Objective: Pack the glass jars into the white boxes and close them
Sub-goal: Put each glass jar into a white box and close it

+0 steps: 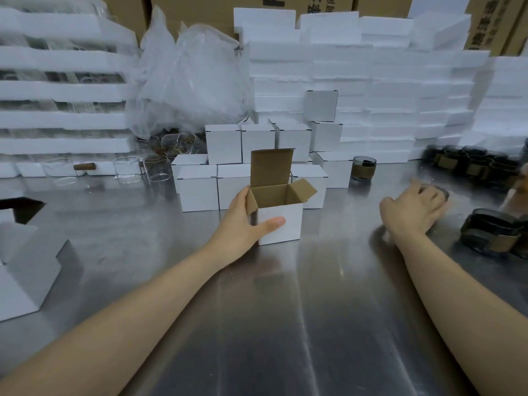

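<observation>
A small white box (281,224) with a brown inside stands open on the steel table (285,310), its lid flap upright. My left hand (245,221) grips its left side, thumb across the front face. To the right, my right hand (414,210) curls over a dark glass jar (441,192) on the table; most of that jar is hidden under my fingers. More dark jars with tan bands stand at the right (491,234) and far right (468,164). One dark jar (363,168) stands alone behind the box.
Closed white boxes (223,144) are stacked behind the open one. Clear glasses (128,168) stand at the back left beside foam trays (63,121) and a plastic bag (194,81). Foam blocks (385,95) fill the back right. Flat white cartons (25,272) lie at the left edge.
</observation>
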Action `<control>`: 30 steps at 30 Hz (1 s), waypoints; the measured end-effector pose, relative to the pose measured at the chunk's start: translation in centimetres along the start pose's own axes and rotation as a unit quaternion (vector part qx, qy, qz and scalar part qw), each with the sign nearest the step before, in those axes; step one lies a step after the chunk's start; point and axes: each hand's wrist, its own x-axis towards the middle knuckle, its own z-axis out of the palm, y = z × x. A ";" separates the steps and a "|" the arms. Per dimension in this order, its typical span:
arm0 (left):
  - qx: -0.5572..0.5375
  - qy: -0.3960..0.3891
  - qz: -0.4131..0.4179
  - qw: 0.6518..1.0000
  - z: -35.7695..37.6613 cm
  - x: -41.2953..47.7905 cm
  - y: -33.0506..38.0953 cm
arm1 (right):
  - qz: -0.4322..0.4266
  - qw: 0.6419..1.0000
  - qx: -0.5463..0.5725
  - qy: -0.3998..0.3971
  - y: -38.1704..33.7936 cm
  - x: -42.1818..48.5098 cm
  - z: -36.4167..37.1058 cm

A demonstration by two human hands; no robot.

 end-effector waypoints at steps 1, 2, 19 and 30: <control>-0.003 0.000 -0.003 1.000 0.0 0.0 0.1 | -0.019 0.999 0.023 -0.011 -0.2 -0.1 0.1; -0.007 0.000 -0.005 1.000 0.0 -0.1 0.1 | -0.041 0.998 0.050 -0.023 -0.3 -0.1 0.3; -0.017 0.001 0.002 1.000 -0.1 -0.2 0.2 | -0.092 0.968 0.209 -0.103 -0.8 0.1 2.0; -0.025 0.001 0.006 1.000 0.0 -0.1 0.2 | -0.075 0.948 0.254 -0.177 -0.8 -0.2 1.8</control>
